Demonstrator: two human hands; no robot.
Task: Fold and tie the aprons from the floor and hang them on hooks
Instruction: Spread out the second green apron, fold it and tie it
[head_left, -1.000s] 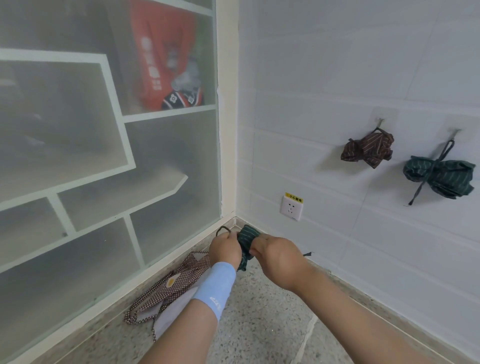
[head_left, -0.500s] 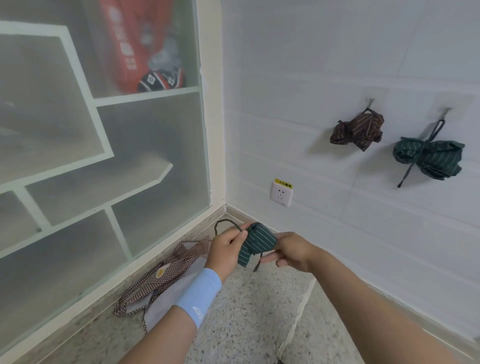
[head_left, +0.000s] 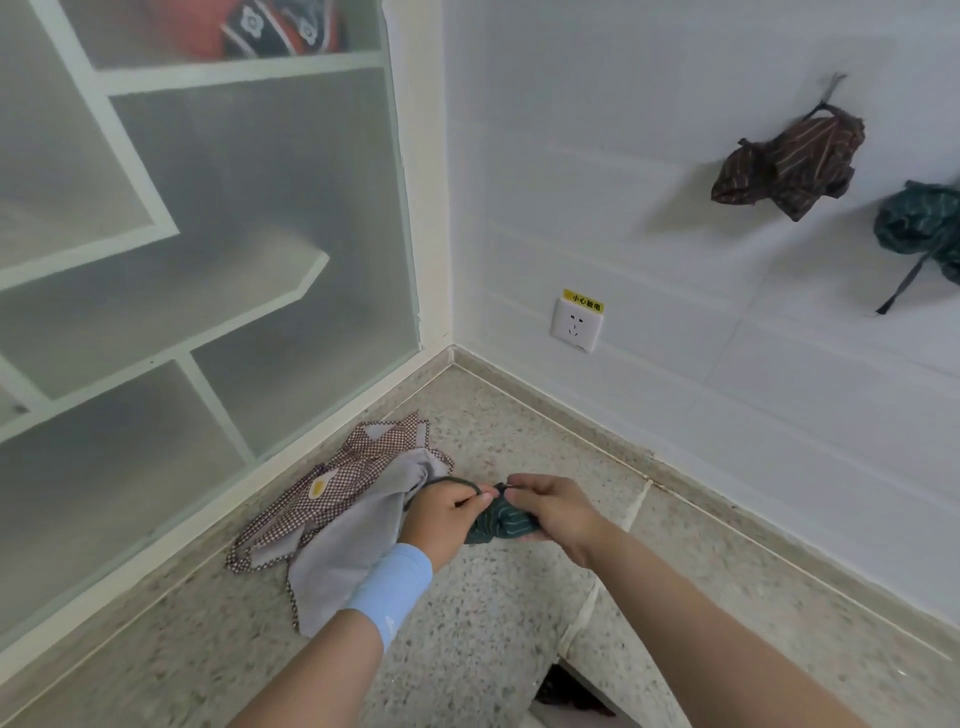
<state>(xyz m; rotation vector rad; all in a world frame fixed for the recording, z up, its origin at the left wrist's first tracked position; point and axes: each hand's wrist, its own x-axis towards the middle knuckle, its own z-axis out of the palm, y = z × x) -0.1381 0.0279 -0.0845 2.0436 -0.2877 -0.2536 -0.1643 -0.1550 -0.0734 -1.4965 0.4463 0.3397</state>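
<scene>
Two bundles done: brown striped apron (head_left: 789, 161) and dark green apron (head_left: 914, 223) hang tied on wall hooks (head_left: 832, 83). Third, a green striped bundle (head_left: 501, 525), is held just above the floor (head_left: 467, 649) near its corner. Left hand (head_left: 441, 514) pinches its strap loop (head_left: 447, 482); right hand (head_left: 550, 512) grips the roll. Knot looks nearly finished; hanging is left. Checked apron (head_left: 332, 499) lies unfolded at the floor's left edge.

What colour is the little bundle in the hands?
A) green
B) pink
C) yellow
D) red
A: the left hand and the right hand both grip a green striped bundle above the floor.
</scene>
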